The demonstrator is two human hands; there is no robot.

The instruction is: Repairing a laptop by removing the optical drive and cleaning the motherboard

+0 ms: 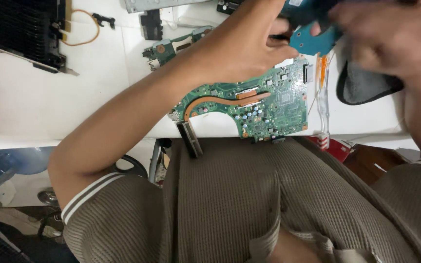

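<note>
Both hands, left [242,44] and right [391,39], pinch small blue circuit board [313,41]: light, stiff, fragile; hold by edges.

I am bent over a white tabletop [35,102] whose front edge runs straight across my view, lit evenly and bright with hardly a shadow on it. Under that edge, on my left, a metal table leg [155,160] drops toward a dim, cluttered floor [6,195], where a bluish plastic bag [10,163] lies beside scraps of pale paper. To my right, beneath the table, sits something brown and wooden [373,168] that I cannot make out clearly.
</note>
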